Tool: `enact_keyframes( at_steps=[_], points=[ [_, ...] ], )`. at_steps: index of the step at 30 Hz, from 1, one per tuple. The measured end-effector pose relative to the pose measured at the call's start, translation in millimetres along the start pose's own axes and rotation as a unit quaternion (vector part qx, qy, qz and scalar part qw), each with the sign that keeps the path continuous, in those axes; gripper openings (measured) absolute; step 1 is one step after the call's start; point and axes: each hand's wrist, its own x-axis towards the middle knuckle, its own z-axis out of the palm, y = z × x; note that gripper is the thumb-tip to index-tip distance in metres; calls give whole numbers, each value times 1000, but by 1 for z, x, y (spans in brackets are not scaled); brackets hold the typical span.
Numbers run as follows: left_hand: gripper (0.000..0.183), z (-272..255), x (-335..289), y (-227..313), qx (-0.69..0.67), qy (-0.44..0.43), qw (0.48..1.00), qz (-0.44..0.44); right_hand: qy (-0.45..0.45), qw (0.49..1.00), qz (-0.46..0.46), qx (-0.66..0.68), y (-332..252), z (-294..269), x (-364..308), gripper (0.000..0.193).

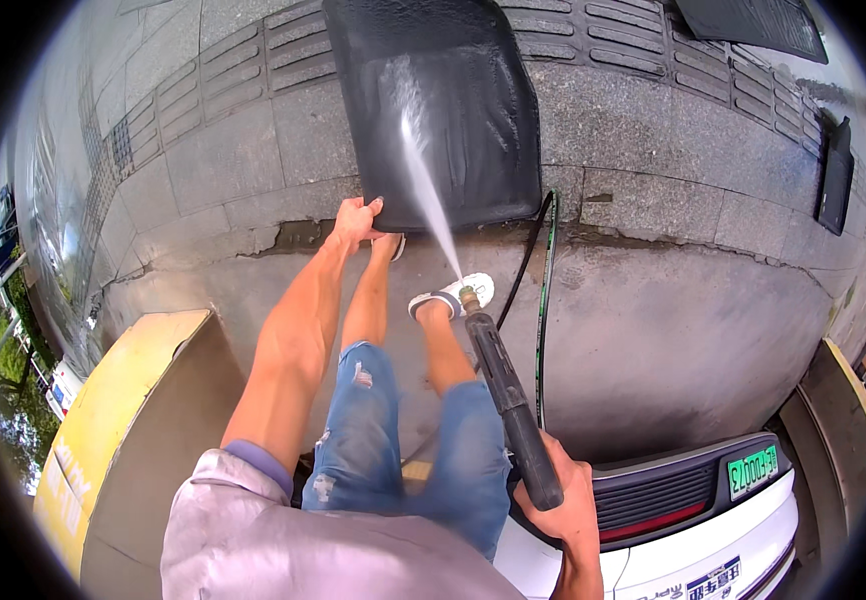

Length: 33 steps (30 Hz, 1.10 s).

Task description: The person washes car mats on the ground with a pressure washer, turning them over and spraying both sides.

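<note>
My left hand [357,220] is closed on the near left corner of a black car mat [488,130]. The mat has raised edges and a wet, shiny surface. My right hand [568,492], low on the right, grips the rear of a black pressure washer gun [505,375]. Its brass nozzle [469,297] points away from me toward the mat. A white jet of water [423,180] leaves the nozzle and strikes the mat left of its middle, spreading toward the far side.
A black hose [541,340] with a green stripe runs beside my right leg. My feet are on wet concrete by a cracked paving edge. Two more black mats [835,178] [758,22] lie to the right. A white car [693,530] stands at lower right, a yellow-topped block [118,400] at left.
</note>
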Motion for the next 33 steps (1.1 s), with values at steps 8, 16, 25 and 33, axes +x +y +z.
enact_keyframes(
  at_steps=[8,16,25,33],
  points=[
    [23,32,16,-49,13,37,999,-1,5,999,31,16,60,41,-7,68],
    [22,29,-23,-41,-13,10,1000,-7,26,997,71,33,61,100,-6,72],
    [24,48,-65,-44,39,20,998,44,122,989,66,50,63,97,-31,68],
    [23,41,-50,-50,77,29,994,76,147,985,83,30,66,93,-19,66]
  ],
)
